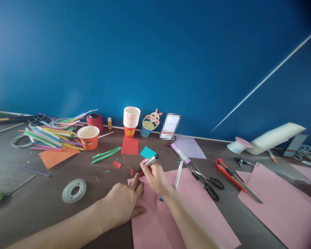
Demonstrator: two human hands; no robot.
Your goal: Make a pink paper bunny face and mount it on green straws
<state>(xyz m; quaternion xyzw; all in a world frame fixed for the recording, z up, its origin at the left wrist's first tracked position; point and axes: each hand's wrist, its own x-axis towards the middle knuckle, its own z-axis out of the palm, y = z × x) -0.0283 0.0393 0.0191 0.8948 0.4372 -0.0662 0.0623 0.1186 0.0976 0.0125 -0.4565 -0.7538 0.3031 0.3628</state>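
Pink paper (154,228) underlies the right hand (155,177) holding a marker (152,160); cup lettering (131,133) blurs.

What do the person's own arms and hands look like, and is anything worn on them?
The left forearm and right forearm are bare as far as they show, with no sleeve, watch or bracelet in view. The ungloved left hand and ungloved right hand show no rings on their visible fingers. I see no cables or markings on either arm.

One left hand (124,200), one right hand (154,178), one marker (151,160), one red cutter (230,176), one glue stick (109,123), one cup stack (131,119)
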